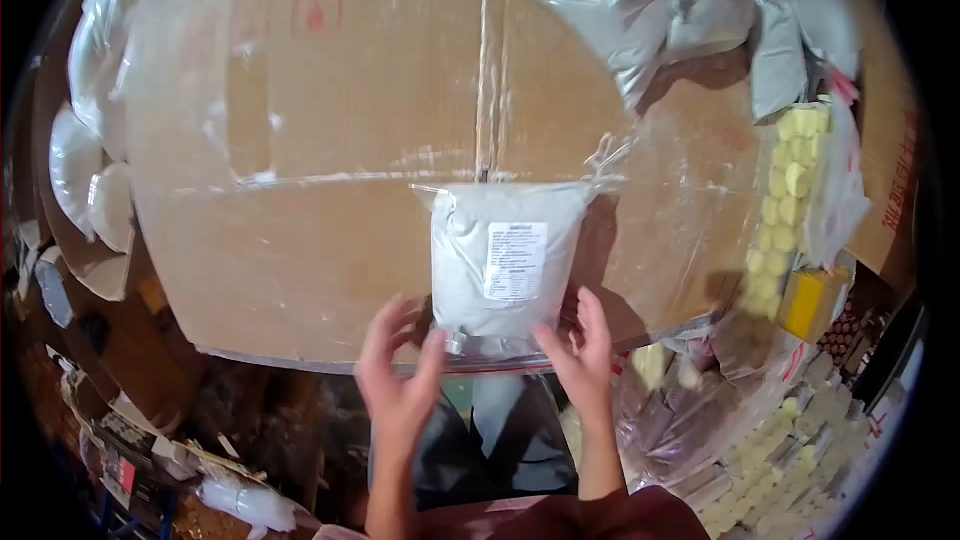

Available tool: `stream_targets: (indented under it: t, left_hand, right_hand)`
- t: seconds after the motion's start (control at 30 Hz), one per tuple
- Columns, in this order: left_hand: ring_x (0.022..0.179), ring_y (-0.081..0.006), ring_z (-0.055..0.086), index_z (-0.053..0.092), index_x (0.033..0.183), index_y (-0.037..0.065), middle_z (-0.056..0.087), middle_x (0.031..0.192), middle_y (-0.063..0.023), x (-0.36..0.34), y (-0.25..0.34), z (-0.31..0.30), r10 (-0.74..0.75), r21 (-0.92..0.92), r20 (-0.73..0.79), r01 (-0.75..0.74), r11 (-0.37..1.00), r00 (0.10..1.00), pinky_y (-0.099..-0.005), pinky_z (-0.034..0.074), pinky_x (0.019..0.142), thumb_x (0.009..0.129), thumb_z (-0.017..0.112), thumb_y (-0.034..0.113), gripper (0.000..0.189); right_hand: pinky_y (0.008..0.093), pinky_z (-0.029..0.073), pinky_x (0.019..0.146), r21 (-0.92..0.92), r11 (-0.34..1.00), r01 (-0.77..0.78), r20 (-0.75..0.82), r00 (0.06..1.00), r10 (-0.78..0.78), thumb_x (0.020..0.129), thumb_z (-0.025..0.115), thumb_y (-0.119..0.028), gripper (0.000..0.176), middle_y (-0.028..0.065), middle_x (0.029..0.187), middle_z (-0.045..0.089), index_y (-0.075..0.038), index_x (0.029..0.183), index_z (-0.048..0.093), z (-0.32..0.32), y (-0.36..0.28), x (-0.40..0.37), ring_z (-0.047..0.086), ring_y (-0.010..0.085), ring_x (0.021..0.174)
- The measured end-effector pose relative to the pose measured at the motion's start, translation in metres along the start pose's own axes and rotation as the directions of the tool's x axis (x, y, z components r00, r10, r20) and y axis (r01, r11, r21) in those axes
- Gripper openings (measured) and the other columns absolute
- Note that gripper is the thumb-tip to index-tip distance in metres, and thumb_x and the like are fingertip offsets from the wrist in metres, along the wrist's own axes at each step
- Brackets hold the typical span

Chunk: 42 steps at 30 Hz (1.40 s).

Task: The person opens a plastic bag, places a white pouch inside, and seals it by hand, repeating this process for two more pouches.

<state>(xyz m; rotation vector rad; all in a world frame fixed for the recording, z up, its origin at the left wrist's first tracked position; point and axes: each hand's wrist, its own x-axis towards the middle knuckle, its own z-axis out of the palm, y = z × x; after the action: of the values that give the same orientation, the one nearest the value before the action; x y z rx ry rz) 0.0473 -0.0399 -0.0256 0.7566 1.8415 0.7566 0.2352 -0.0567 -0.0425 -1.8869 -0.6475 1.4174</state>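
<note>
A flattened cardboard sheet covers the worktop (300,240) in this cluttered packing room. At its near edge my left hand (400,380) and right hand (585,350) flank a clear pouch (460,280) of pale powder. My fingers are spread wide, their tips resting against its lower corners, gripping nothing. The pouch lies flat, filled and already wearing its printed label (515,260), so I judge the work well along. I cannot tell whether it is sealed. White sacks (75,160) lie beyond the left edge, yellow blocks (790,180) along the right, and grey bags (650,0) at the far right corner.
</note>
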Motion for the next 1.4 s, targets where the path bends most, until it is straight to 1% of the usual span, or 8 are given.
stream_targets:
  t: [0.27,0.4,0.57,0.8,1.07,1.2,1.27,1.4]
  left_hand:
    - [0.092,-0.0154,0.061,0.055,0.117,-0.001,0.065,0.103,-0.0087,0.041,0.061,0.011,-0.087,-0.297,0.539,0.286,0.911,0.838,-0.0291,0.050,0.079,0.070,0.081,0.009,0.055]
    - [0.107,-0.0175,0.056,0.047,0.127,0.001,0.059,0.116,-0.0088,-0.005,0.077,-0.008,0.166,-0.396,0.506,0.057,0.916,0.846,-0.0334,0.046,0.091,0.071,0.079,0.006,0.065]
    - [0.115,-0.0203,0.051,0.040,0.135,0.002,0.055,0.123,-0.0085,-0.106,0.129,-0.077,0.207,-0.383,0.561,0.030,0.923,0.802,-0.0353,0.039,0.101,0.067,0.084,0.014,0.082]
    - [0.072,-0.0105,0.062,0.070,0.090,0.002,0.068,0.082,-0.0043,-0.157,0.169,-0.104,0.039,-0.467,0.398,0.166,0.869,0.916,-0.0246,0.050,0.067,0.077,0.079,0.020,0.024]
    - [0.065,-0.0136,0.056,0.066,0.080,-0.002,0.061,0.067,-0.0087,-0.114,0.156,-0.164,-0.012,-0.377,0.261,0.113,0.919,0.965,-0.0301,0.043,0.059,0.092,0.054,0.048,0.053]
    - [0.100,-0.0190,0.056,0.052,0.123,0.003,0.060,0.109,-0.0105,-0.153,0.160,-0.222,0.231,-0.562,0.350,0.006,0.827,0.908,-0.0330,0.045,0.089,0.093,0.055,0.039,0.047]
    - [0.115,-0.0217,0.050,0.038,0.137,0.005,0.049,0.130,-0.0098,-0.141,0.095,-0.223,0.342,-0.518,0.479,-0.054,0.854,0.809,-0.0345,0.039,0.101,0.088,0.063,0.028,0.060]
    - [0.100,-0.0193,0.059,0.050,0.133,0.033,0.059,0.118,-0.0103,-0.234,0.165,-0.333,-0.203,0.295,0.576,0.030,0.955,0.792,-0.0304,0.047,0.082,0.082,0.059,0.021,0.053]
  right_hand:
    - [0.0345,0.043,0.095,0.328,0.820,-0.470,0.422,0.849,0.318,0.072,0.081,-0.015,0.066,0.0072,0.120,0.057,-0.007,0.129,0.047,0.013,-0.054,0.032,0.053,0.0197,0.113]
    - [0.0339,0.046,0.093,0.299,0.947,-0.118,0.355,0.935,0.004,0.067,0.082,-0.006,0.072,0.0064,0.119,0.058,-0.008,0.129,0.047,-0.003,-0.078,-0.006,0.054,0.0197,0.113]
    - [0.0354,0.047,0.095,0.217,0.974,0.061,0.484,0.860,-0.162,0.062,0.081,0.005,0.080,0.0093,0.125,0.054,-0.006,0.131,0.043,-0.044,-0.138,-0.126,0.052,0.0226,0.116]
    - [0.0374,0.042,0.100,-0.113,0.919,0.378,0.697,0.689,-0.198,0.067,0.079,-0.004,0.078,0.0115,0.131,0.048,-0.004,0.135,0.040,-0.021,-0.189,-0.230,0.048,0.0228,0.121]
    - [0.0361,0.043,0.098,-0.173,0.885,0.432,0.810,0.573,-0.121,0.069,0.079,-0.007,0.073,0.0105,0.128,0.051,-0.003,0.132,0.043,0.041,-0.224,-0.268,0.050,0.0219,0.118]
    - [0.0355,0.044,0.097,-0.232,0.877,0.421,0.838,0.544,-0.039,0.070,0.079,-0.009,0.070,0.0100,0.126,0.052,-0.003,0.131,0.044,0.078,-0.237,-0.271,0.051,0.0215,0.117]
    - [0.0351,0.044,0.097,-0.262,0.873,0.410,0.840,0.543,-0.002,0.070,0.078,-0.010,0.069,0.0098,0.125,0.053,-0.002,0.130,0.045,0.102,-0.244,-0.267,0.051,0.0212,0.116]
    - [0.0345,0.045,0.096,-0.302,0.874,0.379,0.839,0.541,0.055,0.071,0.078,-0.012,0.067,0.0093,0.123,0.054,-0.002,0.129,0.046,0.148,-0.254,-0.259,0.052,0.0208,0.115]
